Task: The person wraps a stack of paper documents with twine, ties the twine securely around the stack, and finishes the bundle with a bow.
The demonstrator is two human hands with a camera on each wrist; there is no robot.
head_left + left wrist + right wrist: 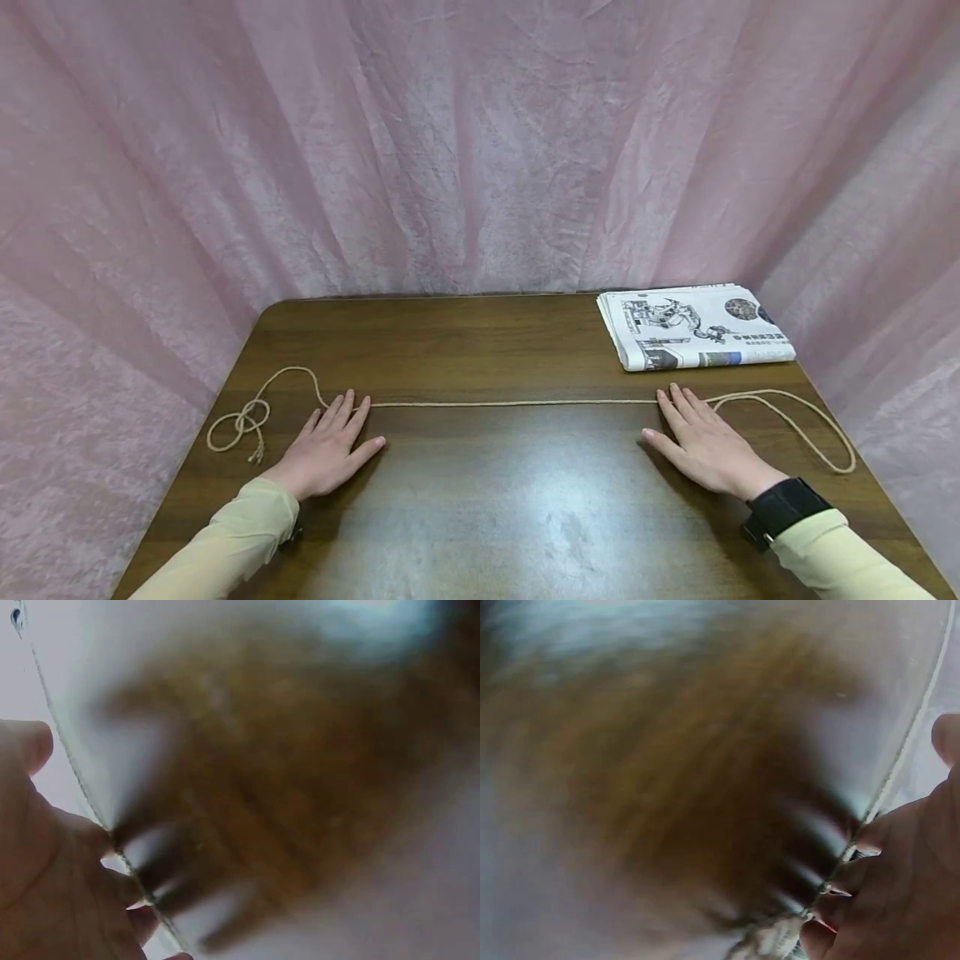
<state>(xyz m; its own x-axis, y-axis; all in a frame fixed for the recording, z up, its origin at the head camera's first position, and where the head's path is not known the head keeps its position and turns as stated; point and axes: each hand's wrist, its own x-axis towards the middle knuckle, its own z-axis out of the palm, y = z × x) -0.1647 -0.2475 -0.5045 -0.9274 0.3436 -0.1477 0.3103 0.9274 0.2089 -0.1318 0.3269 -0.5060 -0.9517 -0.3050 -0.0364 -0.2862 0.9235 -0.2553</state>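
A thin beige rope (517,403) runs straight across the brown table between two hands. My left hand (322,454) lies palm down with straight, spread fingers, its fingertips on the rope. Beyond it, the slack left end curls into a loose tangle and finishes in a frayed tip. Likewise flat, my right hand (708,450) touches the rope with its extended fingertips, and a wide loop of rope lies to its right. From below the palm, the left wrist view shows the rope (79,776) under the fingers; the right wrist view shows the same at the right hand (907,892).
A folded newspaper (697,325) lies at the table's back right corner, behind the right hand. The glossy wooden table (465,342) meets a pink velvet curtain (465,150) along its back edge. A black band (787,507) circles the right wrist.
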